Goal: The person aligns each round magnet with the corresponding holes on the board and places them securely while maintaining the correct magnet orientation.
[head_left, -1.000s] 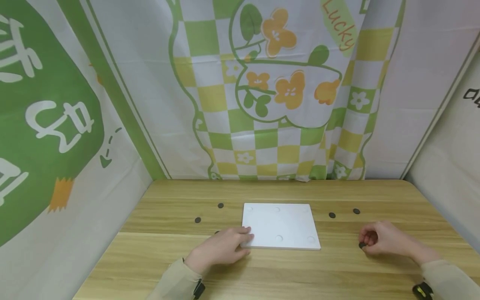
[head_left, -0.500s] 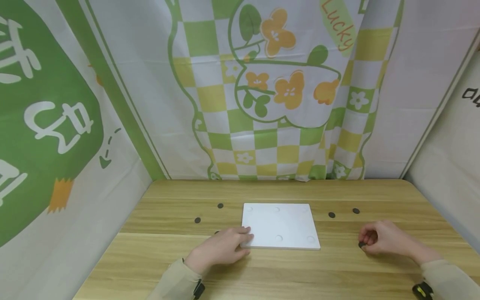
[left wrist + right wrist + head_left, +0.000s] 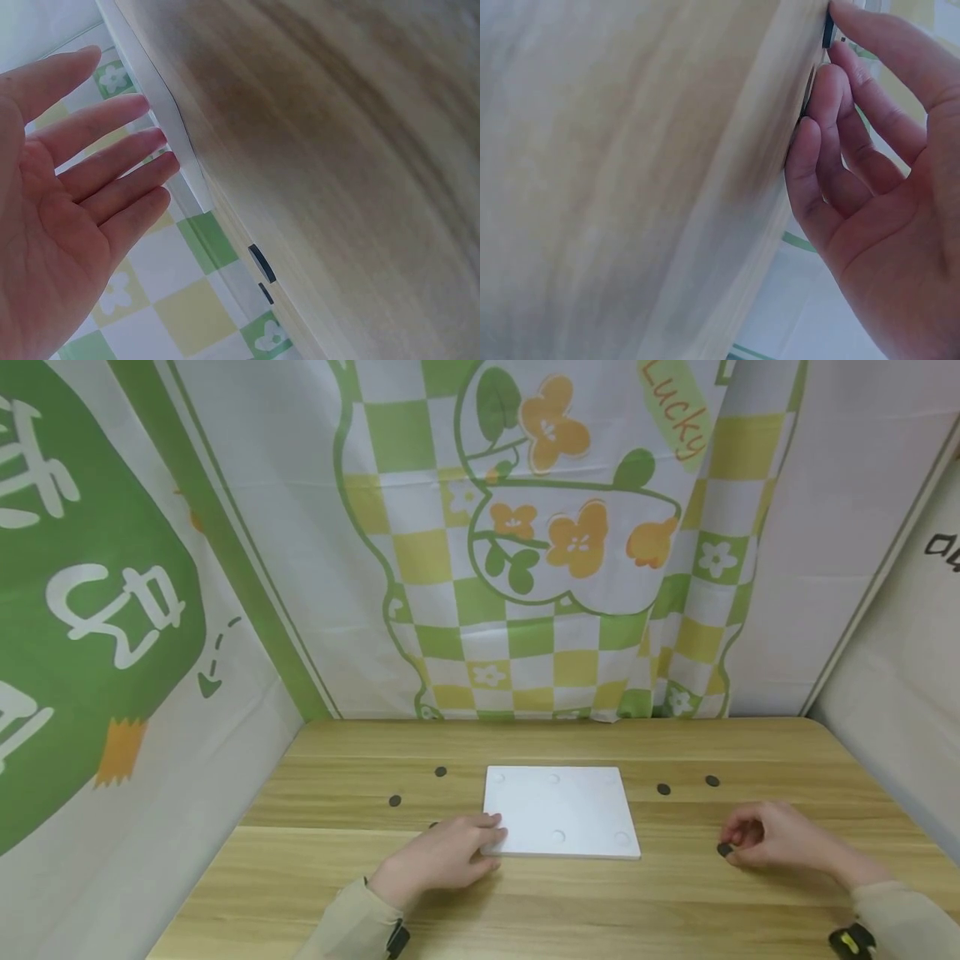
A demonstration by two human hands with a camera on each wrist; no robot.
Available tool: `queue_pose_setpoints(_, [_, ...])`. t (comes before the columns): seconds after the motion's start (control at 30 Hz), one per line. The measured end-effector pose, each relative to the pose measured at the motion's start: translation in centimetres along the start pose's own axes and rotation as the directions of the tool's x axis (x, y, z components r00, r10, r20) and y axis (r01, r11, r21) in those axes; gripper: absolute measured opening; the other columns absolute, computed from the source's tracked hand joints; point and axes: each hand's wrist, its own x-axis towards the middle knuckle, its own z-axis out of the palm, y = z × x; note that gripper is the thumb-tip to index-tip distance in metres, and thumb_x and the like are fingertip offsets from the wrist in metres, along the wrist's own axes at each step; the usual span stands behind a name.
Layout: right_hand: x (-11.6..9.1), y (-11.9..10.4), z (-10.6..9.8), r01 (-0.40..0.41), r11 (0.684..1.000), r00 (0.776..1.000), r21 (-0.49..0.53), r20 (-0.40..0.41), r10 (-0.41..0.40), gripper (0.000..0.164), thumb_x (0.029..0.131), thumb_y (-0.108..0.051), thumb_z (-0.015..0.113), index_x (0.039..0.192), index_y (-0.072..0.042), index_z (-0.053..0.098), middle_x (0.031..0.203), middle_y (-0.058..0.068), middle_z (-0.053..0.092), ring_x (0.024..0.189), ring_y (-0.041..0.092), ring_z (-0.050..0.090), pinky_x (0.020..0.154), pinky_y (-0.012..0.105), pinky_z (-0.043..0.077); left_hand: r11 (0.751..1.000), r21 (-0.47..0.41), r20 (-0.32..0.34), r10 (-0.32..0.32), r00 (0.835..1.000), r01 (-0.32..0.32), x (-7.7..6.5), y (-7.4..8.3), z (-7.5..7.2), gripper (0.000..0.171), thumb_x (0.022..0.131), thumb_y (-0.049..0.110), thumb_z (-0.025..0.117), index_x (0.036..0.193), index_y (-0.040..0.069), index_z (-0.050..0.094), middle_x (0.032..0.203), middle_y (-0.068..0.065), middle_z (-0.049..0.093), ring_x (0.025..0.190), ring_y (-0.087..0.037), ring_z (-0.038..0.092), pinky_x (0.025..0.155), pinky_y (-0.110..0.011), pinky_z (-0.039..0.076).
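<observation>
A white rectangular board (image 3: 558, 810) with several shallow round recesses lies on the wooden table. My left hand (image 3: 446, 852) rests its fingertips on the board's near left corner, fingers fairly straight, as the left wrist view also shows. Off to the board's right, my right hand (image 3: 776, 839) pinches a small black disc (image 3: 724, 849) between thumb and fingers, low at the tabletop. In the right wrist view that dark disc (image 3: 828, 30) shows edge-on by the thumb tip, and the other fingers (image 3: 806, 161) are curled against the wood.
Two more black discs, a nearer one (image 3: 663, 789) and a farther one (image 3: 712, 781), lie right of the board. On its left are a disc (image 3: 440, 772), another disc (image 3: 395, 801) and one partly hidden behind my left hand. Patterned cloth (image 3: 555, 635) hangs behind the table (image 3: 570, 910).
My right hand has shifted very slightly to the right, and more of the disc at its fingertips shows. The left hand and the board have stayed in place.
</observation>
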Motion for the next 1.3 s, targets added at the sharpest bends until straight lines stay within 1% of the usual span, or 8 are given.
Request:
queue_pose_setpoints(0.17, [0.12, -0.28, -0.08, -0.028, 1.000, 1.000, -0.006, 0.015, 0.028, 0.016, 0.075, -0.021, 0.080, 0.085, -0.020, 0.068, 0.077, -0.010, 0.066, 0.068, -0.006, 0.056, 0.056, 0.018, 0.051, 1.000, -0.007, 0.002, -0.002, 1.000, 0.002, -0.05, -0.04, 0.00, 0.042, 0.092, 0.029, 0.060, 0.129, 0.010, 0.058, 0.138, -0.011, 0.053, 0.126, -0.024, 0.052, 0.106, -0.036, 0.044])
queue_pose_setpoints(0.2, [0.14, -0.32, -0.10, -0.028, 1.000, 0.999, -0.010, 0.017, 0.028, 0.016, 0.075, -0.021, 0.079, 0.085, -0.020, 0.068, 0.077, -0.012, 0.066, 0.068, -0.007, 0.055, 0.056, 0.018, 0.051, 1.000, -0.008, 0.003, -0.001, 1.000, 0.001, -0.04, -0.05, 0.01, 0.042, 0.092, 0.029, 0.060, 0.129, 0.010, 0.058, 0.138, -0.011, 0.052, 0.126, -0.024, 0.052, 0.106, -0.036, 0.044])
queue_pose_setpoints(0.3, [0.15, -0.37, -0.15, -0.017, 1.000, 1.000, -0.005, 0.021, 0.017, 0.015, 0.076, -0.021, 0.079, 0.085, -0.019, 0.068, 0.077, -0.015, 0.064, 0.068, -0.007, 0.054, 0.056, 0.018, 0.051, 1.000, -0.004, 0.000, 0.005, 1.000, -0.005, -0.02, -0.07, 0.04, 0.042, 0.092, 0.029, 0.060, 0.129, 0.010, 0.058, 0.138, -0.011, 0.053, 0.126, -0.023, 0.053, 0.106, -0.035, 0.044])
queue_pose_setpoints(0.53, [0.08, -0.12, -0.08, 0.020, 0.999, 1.000, 0.025, 0.018, -0.020, 0.014, 0.076, -0.019, 0.078, 0.085, -0.017, 0.067, 0.076, -0.015, 0.063, 0.067, -0.006, 0.054, 0.054, 0.018, 0.051, 1.000, -0.008, -0.002, 0.013, 1.000, -0.013, -0.01, 0.02, -0.05, 0.041, 0.092, 0.028, 0.060, 0.128, 0.009, 0.059, 0.137, -0.012, 0.053, 0.125, -0.023, 0.053, 0.105, -0.035, 0.044])
queue_pose_setpoints(0.7, [0.05, 0.06, 0.01, 0.016, 0.999, 1.000, 0.039, 0.014, -0.017, 0.016, 0.076, -0.019, 0.078, 0.084, -0.018, 0.065, 0.076, -0.015, 0.062, 0.067, -0.005, 0.054, 0.054, 0.018, 0.050, 1.000, -0.011, 0.003, 0.008, 1.000, -0.008, 0.06, -0.01, 0.00, 0.041, 0.092, 0.028, 0.060, 0.129, 0.009, 0.059, 0.138, -0.012, 0.053, 0.126, -0.023, 0.052, 0.106, -0.035, 0.044])
queue_pose_setpoints(0.9, [0.08, 0.36, 0.01, 0.017, 0.999, 1.000, 0.031, 0.023, -0.018, 0.015, 0.077, -0.020, 0.078, 0.085, -0.019, 0.066, 0.076, -0.016, 0.062, 0.067, -0.005, 0.055, 0.055, 0.018, 0.050, 1.000, -0.013, 0.004, 0.005, 1.000, -0.005, 0.02, 0.01, -0.05, 0.042, 0.092, 0.028, 0.060, 0.129, 0.009, 0.059, 0.138, -0.012, 0.053, 0.126, -0.023, 0.052, 0.106, -0.035, 0.044])
queue_pose_setpoints(1.13, [0.06, 0.38, 0.08, 0.015, 1.000, 1.000, 0.017, 0.016, -0.015, 0.016, 0.076, -0.021, 0.079, 0.083, -0.020, 0.065, 0.074, -0.017, 0.061, 0.065, -0.005, 0.054, 0.053, 0.018, 0.049, 1.000, -0.011, 0.002, -0.001, 1.000, 0.001, -0.04, 0.03, -0.06, 0.042, 0.091, 0.029, 0.061, 0.129, 0.010, 0.059, 0.138, -0.011, 0.053, 0.126, -0.023, 0.053, 0.106, -0.035, 0.044])
queue_pose_setpoints(1.3, [0.18, 0.09, 0.12, 0.021, 1.000, 1.000, -0.013, 0.009, -0.020, 0.016, 0.074, -0.019, 0.080, 0.080, -0.021, 0.065, 0.071, -0.018, 0.060, 0.063, -0.007, 0.053, 0.051, 0.017, 0.048, 1.000, -0.002, 0.002, -0.006, 1.000, 0.006, -0.06, -0.01, 0.02, 0.043, 0.091, 0.030, 0.061, 0.129, 0.010, 0.059, 0.138, -0.011, 0.053, 0.125, -0.024, 0.053, 0.106, -0.036, 0.044])
